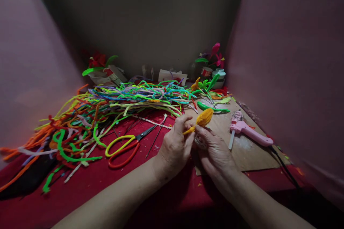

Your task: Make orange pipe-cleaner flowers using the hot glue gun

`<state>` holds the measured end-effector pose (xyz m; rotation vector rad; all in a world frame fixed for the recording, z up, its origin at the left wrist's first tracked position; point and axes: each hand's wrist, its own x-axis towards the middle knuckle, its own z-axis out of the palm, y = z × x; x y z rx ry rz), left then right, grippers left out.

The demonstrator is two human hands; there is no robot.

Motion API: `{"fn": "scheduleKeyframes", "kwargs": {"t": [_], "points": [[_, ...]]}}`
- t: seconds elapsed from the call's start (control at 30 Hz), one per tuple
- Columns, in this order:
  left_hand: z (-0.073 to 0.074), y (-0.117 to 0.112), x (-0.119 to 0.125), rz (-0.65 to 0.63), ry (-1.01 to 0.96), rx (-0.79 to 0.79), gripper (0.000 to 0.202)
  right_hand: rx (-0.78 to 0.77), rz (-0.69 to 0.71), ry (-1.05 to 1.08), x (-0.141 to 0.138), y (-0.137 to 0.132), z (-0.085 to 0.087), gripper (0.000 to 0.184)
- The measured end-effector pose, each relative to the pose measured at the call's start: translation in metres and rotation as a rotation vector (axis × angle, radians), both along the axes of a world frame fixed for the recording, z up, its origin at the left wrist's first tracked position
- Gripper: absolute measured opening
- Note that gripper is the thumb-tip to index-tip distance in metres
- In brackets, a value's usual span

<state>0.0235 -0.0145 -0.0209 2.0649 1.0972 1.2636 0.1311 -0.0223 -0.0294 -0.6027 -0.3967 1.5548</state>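
Between my two hands is a yellow-orange pipe-cleaner flower bud (204, 117), its rounded head pointing up and to the right. My left hand (176, 145) is closed round the narrow lower end, thumb and fingers pinching it. Just below the head, my right hand (215, 146) pinches the bud's base with thumb and fingers. Something pale and roundish shows under the right thumb; I cannot make out what it is. Scissors (137, 138) with one yellow and one red handle lie left of my hands. A thin wire stem (156, 136) with a frayed white tip rests beside them.
A pink glue gun (248, 132) lies on the cardboard sheet (258, 159) at right, its cord running off the front. Many coloured pipe cleaners (139, 94) are heaped at back and left. Green leaves (212, 107) lie on the cardboard. Potted flowers (216, 52) stand behind.
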Motion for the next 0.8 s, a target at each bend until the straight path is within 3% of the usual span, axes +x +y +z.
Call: {"fn": "scheduleKeyframes", "kwargs": {"t": [0.07,0.3,0.63,0.73,0.8], "points": [[-0.002,0.0,-0.001,-0.002,0.024,0.018,0.037,-0.006,-0.005,0.006,-0.001,0.0,0.0,0.014],[-0.004,0.004,-0.003,0.036,0.281,0.285,0.024,-0.029,-0.027,0.001,-0.003,0.001,0.0,0.014],[-0.004,0.009,-0.005,0.025,0.27,0.536,0.02,0.0,-0.087,-0.07,-0.005,0.0,0.001,0.019],[0.001,0.009,-0.005,0.001,0.199,0.467,0.016,-0.004,-0.106,-0.1,-0.007,-0.001,0.003,0.018],[0.006,0.006,-0.005,-0.001,0.127,0.333,0.013,-0.003,-0.096,-0.097,-0.008,-0.002,0.006,0.018]]}}
